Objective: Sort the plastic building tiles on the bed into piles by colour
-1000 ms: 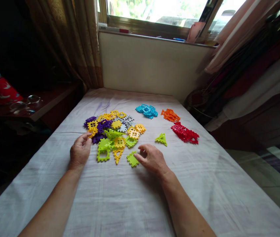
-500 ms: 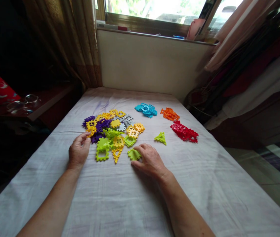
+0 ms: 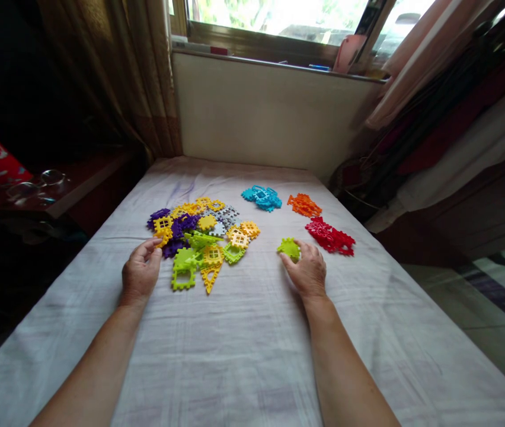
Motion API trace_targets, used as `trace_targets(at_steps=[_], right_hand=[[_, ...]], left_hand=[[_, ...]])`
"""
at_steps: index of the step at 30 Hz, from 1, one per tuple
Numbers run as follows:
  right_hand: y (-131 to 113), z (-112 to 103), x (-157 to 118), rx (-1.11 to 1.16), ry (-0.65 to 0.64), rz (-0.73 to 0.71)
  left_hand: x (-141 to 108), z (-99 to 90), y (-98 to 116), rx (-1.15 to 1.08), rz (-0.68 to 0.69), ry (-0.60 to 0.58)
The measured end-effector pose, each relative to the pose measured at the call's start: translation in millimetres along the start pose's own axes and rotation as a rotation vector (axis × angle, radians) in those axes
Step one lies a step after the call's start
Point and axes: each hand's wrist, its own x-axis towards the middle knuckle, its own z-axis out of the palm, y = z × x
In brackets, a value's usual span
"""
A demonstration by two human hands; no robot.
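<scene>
My right hand [image 3: 304, 268] grips a green square piece [image 3: 287, 248] between thumb and fingers, right of the mixed pile. The green triangle is hidden there, beneath the square or my fingers. My left hand [image 3: 141, 270] is by the pile's left edge, its thumb and fingers drawn together near a yellow piece [image 3: 163, 237]; whether it holds anything is hidden. Purple pieces [image 3: 184, 225], grey pieces [image 3: 230, 214], green pieces [image 3: 184, 268] and a yellow triangle [image 3: 210, 277] lie in the mixed pile.
A blue pile [image 3: 262, 197], an orange pile [image 3: 304, 204] and a red pile [image 3: 330, 236] lie farther back and right on the cloth-covered surface [image 3: 217, 356]. Glasses [image 3: 24, 193] rest on a dark side table at left. Clothes hang at right.
My right hand has carried the green square from the pile's near right side to the right, where the green triangle lay. My left hand has stayed nearly still.
</scene>
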Motion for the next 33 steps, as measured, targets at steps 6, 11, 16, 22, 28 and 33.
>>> trace_targets(at_steps=[6, 11, 16, 22, 28, 33], right_hand=[[1.1, 0.4, 0.0, -0.038, -0.051, 0.064], [1.1, 1.4, -1.4, -0.044, -0.041, 0.056], [-10.2, 1.8, -6.2, 0.026, 0.046, -0.07], [-58.8, 7.5, -30.8, 0.112, -0.17, -0.385], [-84.4, 14.6, -43.6, 0.022, -0.323, -0.438], [-83.3, 13.1, -42.1, 0.033, -0.331, -0.452]], left_hand=[[0.0, 0.4, 1.0, -0.02, 0.012, -0.003], [0.3, 1.0, -0.8, -0.026, -0.001, -0.003], [-0.3, 0.5, 0.3, 0.008, 0.008, 0.002], [-1.0, -0.1, 1.7, 0.036, 0.017, -0.005], [-0.8, 1.4, -0.5, 0.029, 0.032, -0.003], [-0.3, 1.4, 0.2, 0.044, 0.044, -0.008]])
